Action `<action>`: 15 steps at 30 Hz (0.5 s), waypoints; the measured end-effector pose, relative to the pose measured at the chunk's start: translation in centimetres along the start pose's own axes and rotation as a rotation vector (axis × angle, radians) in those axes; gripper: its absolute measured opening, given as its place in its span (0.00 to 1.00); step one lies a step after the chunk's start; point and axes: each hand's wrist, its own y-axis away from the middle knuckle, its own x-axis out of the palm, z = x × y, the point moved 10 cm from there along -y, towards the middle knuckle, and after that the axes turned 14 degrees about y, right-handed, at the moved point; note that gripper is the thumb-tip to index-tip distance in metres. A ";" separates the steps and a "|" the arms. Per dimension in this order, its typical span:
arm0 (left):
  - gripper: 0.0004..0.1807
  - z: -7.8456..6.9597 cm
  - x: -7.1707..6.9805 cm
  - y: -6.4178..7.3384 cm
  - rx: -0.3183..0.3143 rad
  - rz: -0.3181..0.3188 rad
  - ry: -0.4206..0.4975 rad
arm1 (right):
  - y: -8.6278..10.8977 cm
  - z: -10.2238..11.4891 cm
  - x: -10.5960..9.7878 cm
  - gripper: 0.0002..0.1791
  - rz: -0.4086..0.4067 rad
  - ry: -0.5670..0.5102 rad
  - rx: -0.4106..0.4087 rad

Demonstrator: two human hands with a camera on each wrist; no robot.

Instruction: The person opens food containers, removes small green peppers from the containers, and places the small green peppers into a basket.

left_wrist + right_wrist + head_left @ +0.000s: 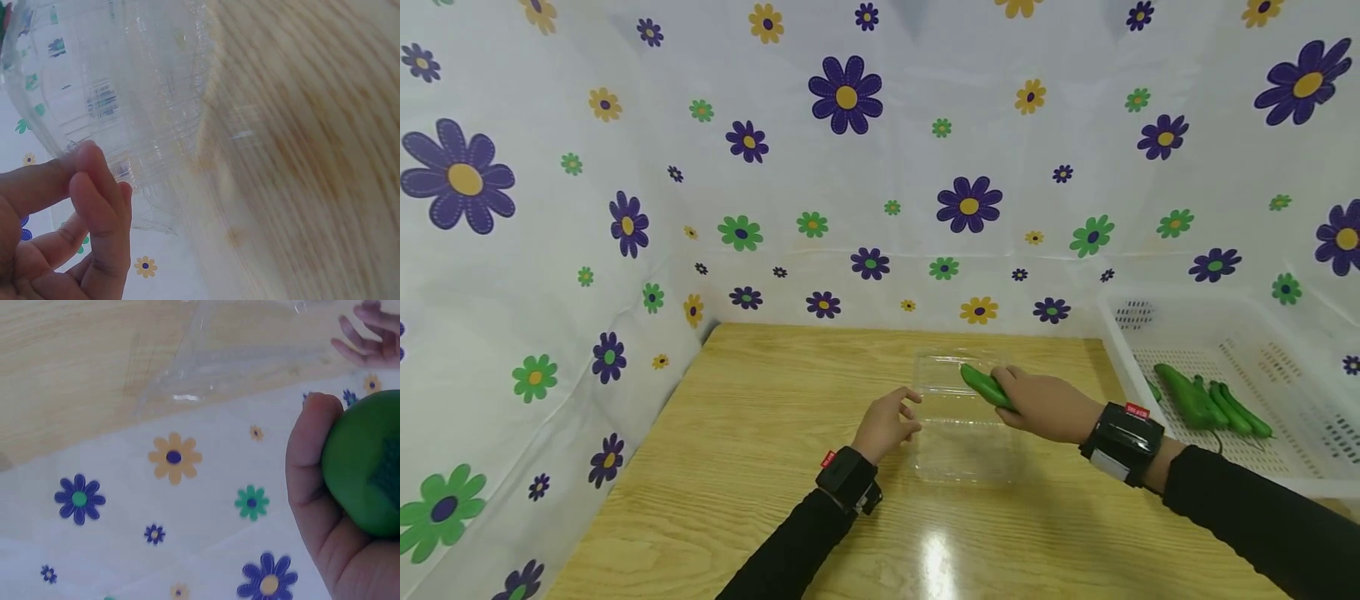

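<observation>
In the head view my right hand (pixel 1041 404) grips a long, smooth green vegetable (pixel 981 385), cucumber-like in shape. The right wrist view shows its rounded end with a dark, star-shaped patch. The vegetable is held over a clear plastic container (pixel 964 481), which stands on the wooden table with its two halves spread apart. My left hand (pixel 883 427) is at the container's left edge, thumb and fingers loosely bent with a gap between them. From the left wrist, its fingertips (pixel 92 153) overlap the clear rim.
A white perforated basket (pixel 1117 358) stands at the right with several green peppers (pixel 1187 400) in it. Flowered cloth (pixel 850 183) rises behind and to the left of the wooden table (pixel 760 375).
</observation>
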 end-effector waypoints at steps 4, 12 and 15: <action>0.20 -0.1 0.0 0.0 -0.003 -0.005 0.004 | 1.4 -2.3 -1.4 0.17 0.003 -0.051 0.074; 0.20 0.1 0.2 0.2 -0.006 -0.008 0.019 | 4.5 -7.4 -4.0 0.21 -0.019 -0.158 0.240; 0.20 0.0 0.2 0.2 -0.002 -0.012 0.023 | 5.7 -8.9 -4.5 0.21 -0.027 -0.183 0.288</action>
